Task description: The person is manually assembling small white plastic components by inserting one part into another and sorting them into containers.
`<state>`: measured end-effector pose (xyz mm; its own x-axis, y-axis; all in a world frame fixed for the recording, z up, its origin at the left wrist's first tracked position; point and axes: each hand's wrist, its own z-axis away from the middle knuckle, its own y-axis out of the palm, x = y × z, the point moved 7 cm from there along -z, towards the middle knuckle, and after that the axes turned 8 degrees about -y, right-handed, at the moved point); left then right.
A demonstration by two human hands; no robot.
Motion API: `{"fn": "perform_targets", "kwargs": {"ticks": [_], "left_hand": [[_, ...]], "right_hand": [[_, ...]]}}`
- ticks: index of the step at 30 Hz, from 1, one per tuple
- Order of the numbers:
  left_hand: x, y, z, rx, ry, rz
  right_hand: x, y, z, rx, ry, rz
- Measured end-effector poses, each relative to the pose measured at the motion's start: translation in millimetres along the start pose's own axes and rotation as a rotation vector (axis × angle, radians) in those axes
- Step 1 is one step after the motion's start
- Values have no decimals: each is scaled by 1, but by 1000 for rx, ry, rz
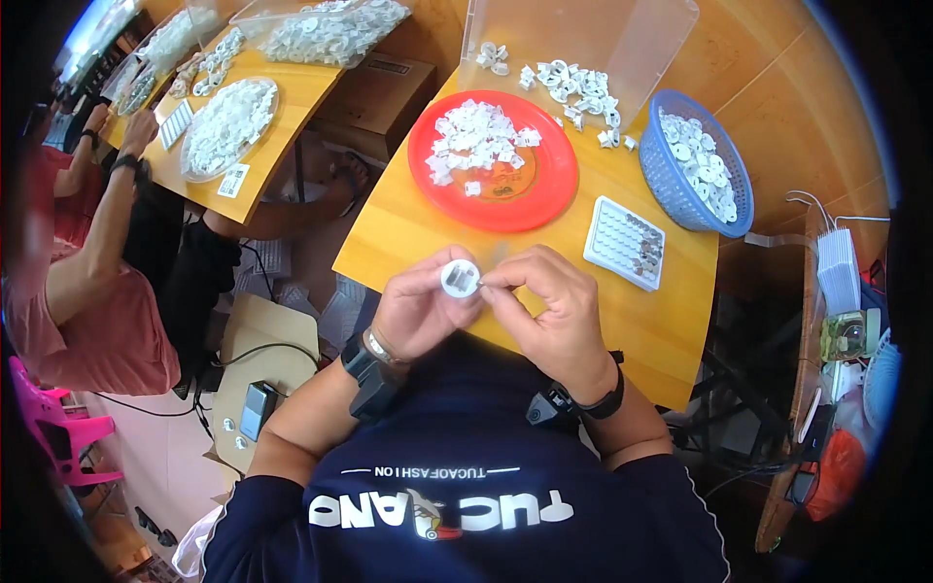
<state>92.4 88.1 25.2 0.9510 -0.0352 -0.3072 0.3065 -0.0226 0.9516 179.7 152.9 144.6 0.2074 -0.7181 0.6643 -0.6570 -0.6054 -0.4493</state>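
Note:
My left hand [413, 309] is closed around a small round white plastic part [460, 279], with grey pieces visible inside it. Thumb and forefinger of my right hand [556, 303] pinch at the right rim of this part; whatever is between them is too small to make out. Both hands are just off the near edge of the wooden table [389, 233]. Beyond them lies a red plate [556, 189] heaped with small white plastic pieces [476, 136]. To the right is a white tray [603, 238] with rows of hollows, some holding small brownish-grey pieces [647, 255].
A blue basket [669, 185] of round white parts stands at the right. Loose white parts [583, 87] spill from a clear bin [622, 39] at the back. On the left, another person [97, 262] sits at a second table [292, 87]; a cardboard piece [262, 335] lies below.

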Motion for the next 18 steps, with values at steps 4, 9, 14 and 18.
{"fn": "perform_targets", "kwargs": {"ticks": [4, 9, 14, 18], "left_hand": [[0, 1, 1, -63, 4, -43], [0, -1, 3, -138, 13, -153], [1, -2, 4, -188, 25, -282], [1, 2, 6, -284, 21, -371]], "right_hand": [[-1, 4, 0, 30, -33, 61], [0, 9, 1, 82, -72, 168], [4, 13, 0, 138, -79, 260], [-3, 14, 1, 194, -37, 260]]}}
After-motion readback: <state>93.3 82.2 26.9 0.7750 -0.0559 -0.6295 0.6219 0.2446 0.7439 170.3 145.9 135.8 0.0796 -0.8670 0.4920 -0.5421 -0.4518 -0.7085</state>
